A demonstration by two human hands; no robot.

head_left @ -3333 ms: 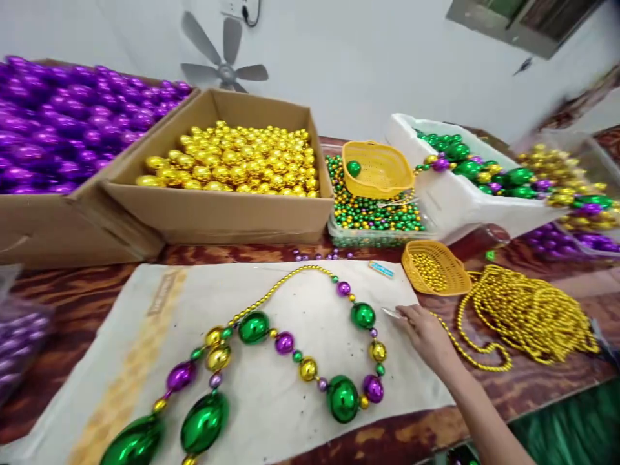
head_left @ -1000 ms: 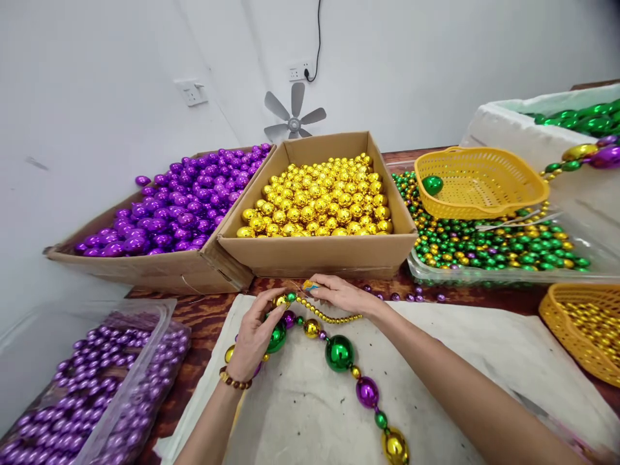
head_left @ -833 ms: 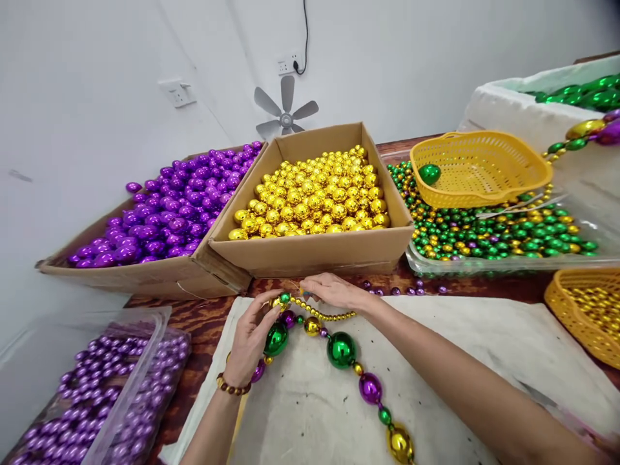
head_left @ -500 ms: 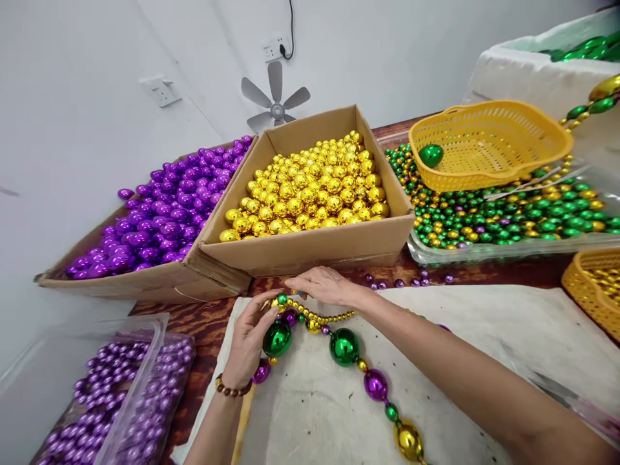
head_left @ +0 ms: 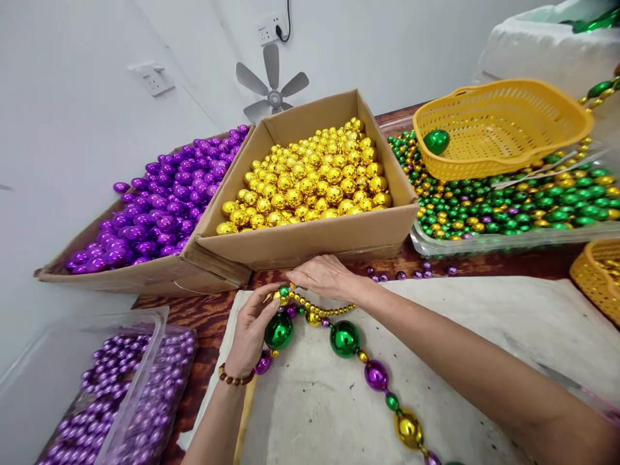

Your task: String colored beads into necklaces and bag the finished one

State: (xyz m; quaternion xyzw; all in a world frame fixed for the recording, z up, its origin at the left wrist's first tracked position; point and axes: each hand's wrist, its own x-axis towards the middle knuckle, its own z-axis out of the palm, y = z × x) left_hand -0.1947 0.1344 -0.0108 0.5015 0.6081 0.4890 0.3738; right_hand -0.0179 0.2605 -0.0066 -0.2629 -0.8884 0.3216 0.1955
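Observation:
A bead necklace point(head_left: 376, 374) of shiny green, purple and gold balls lies on the pale cloth, running from my left hand toward the lower right. My left hand point(head_left: 252, 326), with a brown bead bracelet at the wrist, pinches its upper end by a gold ball and a small green bead point(head_left: 284, 292). Just right of those fingertips my right hand point(head_left: 322, 276) is closed, palm down. A tiny orange bit shows at its fingertips; what it is I cannot make out. A strand of small gold beads point(head_left: 322, 310) runs from the pinched end beneath the right wrist.
Cardboard boxes of purple balls point(head_left: 150, 216) and gold balls point(head_left: 310, 174) stand behind the cloth point(head_left: 310, 413). A yellow basket point(head_left: 508, 165) rests on a clear tray of mixed beads point(head_left: 484, 245). Loose purple beads point(head_left: 401, 276) lie nearby. At left is a clear container of purple beads point(head_left: 121, 374).
My right hand has shifted slightly, and the orange bit now stands out at its fingertips. The left hand keeps its pinch on the necklace. The whole view has tilted a little.

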